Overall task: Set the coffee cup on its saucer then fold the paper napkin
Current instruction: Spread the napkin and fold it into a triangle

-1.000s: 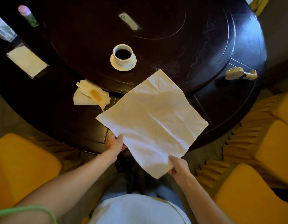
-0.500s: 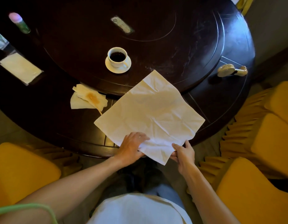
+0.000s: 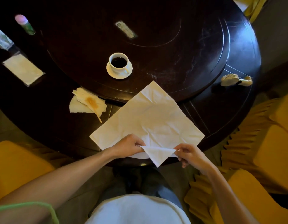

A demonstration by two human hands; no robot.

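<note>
Since half a second ago the left hand point(image 3: 128, 147) has left its flat press on the sheet and now pinches the paper napkin point(image 3: 146, 120), while the near corner, which then hung straight over the table edge, is lifted and stretched between both hands. That hand is curled, fingertips closed on the napkin's near edge at about 9 o'clock of the raised corner. At 3 o'clock of the same corner the right hand point(image 3: 191, 156) grips the paper between thumb and forefinger, its other fingers loosely bent. The corner's tip points down toward 6 o'clock, past the rim of the dark round table point(image 3: 237, 38). Everything else of the napkin lies spread open on the table, reaching away from the hands toward 12 o'clock. Beyond its far corner, near 11 o'clock, the coffee cup point(image 3: 118, 62) stands on its saucer point(image 3: 115, 74), well apart from both hands. A crumpled, stained tissue point(image 3: 87, 102) lies off at 10 o'clock of the napkin.
</note>
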